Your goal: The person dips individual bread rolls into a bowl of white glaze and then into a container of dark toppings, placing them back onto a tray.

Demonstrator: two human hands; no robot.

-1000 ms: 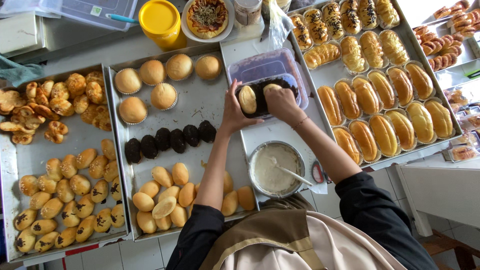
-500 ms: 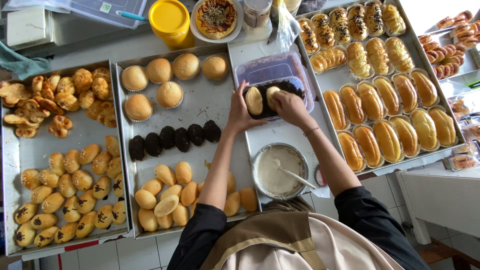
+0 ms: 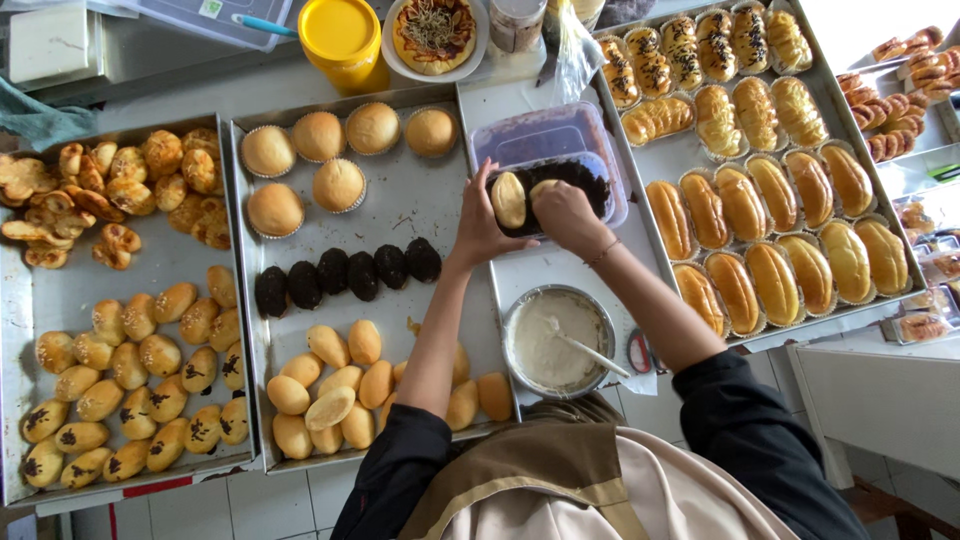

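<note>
Your left hand's fingers (image 3: pixel 497 182) grip an oval bun (image 3: pixel 509 199), long axis twelve-to-six. Your right hand (image 3: pixel 563 212), curled on a second bun (image 3: pixel 543 187), sits at three o'clock, over the dark-crumb tub (image 3: pixel 600 185).

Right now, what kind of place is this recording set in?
Most likely a bakery work counter. Metal trays hold rows of buns, the left hand and right hand work a bun over a tub of dark filling, and a bowl of pale cream stands nearby.

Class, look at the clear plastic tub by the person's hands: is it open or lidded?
Open. The clear plastic tub shows dark filling uncovered, and the right hand presses a bun into it.
</note>
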